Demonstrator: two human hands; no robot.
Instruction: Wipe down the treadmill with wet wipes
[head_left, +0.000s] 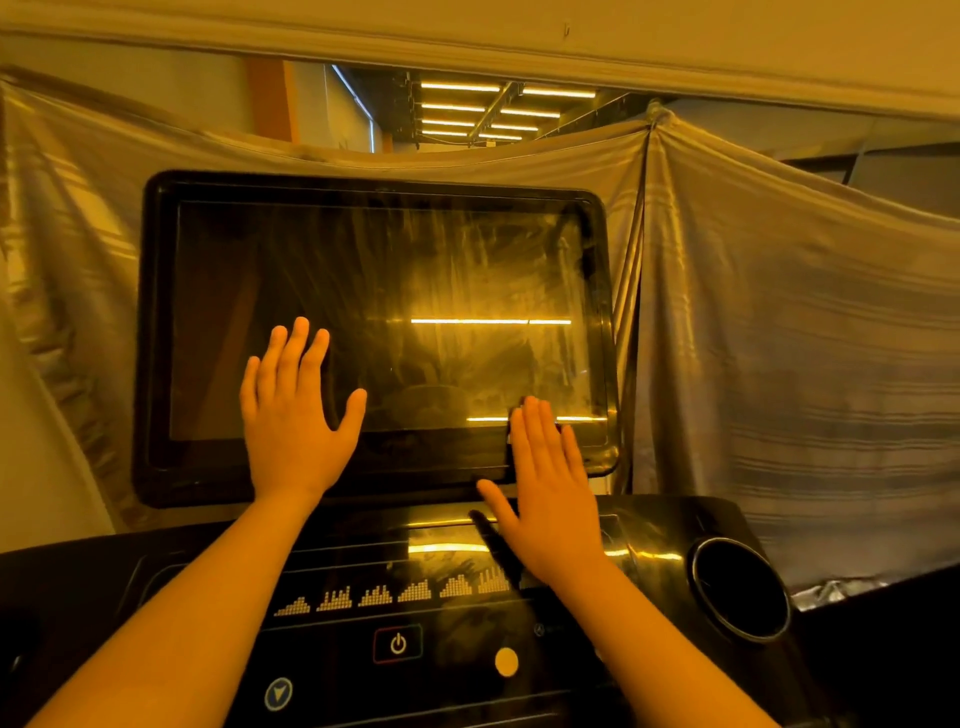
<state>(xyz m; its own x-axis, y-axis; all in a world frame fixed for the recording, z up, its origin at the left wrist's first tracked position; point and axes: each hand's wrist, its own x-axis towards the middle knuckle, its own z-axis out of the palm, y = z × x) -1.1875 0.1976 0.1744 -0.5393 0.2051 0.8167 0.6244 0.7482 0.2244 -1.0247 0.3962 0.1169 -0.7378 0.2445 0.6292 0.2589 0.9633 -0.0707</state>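
Note:
The treadmill's large black screen (374, 291) fills the middle of the view, smeared with streaks on its right half. My left hand (293, 415) is raised flat before the screen's lower left, fingers straight and spread. My right hand (550, 488) is flat over the screen's lower right bezel, fingers straight and together. Neither hand holds anything, and I see no wet wipe. Below lies the black console panel (395, 597) with bar-graph icons, a red-framed power button (398, 644) and a pale round button (506, 661).
A round cup holder (737, 587) sits at the console's right. A shiny grey sheet (779, 338) hangs behind and beside the screen. Ceiling lights (483, 111) show through a gap above it.

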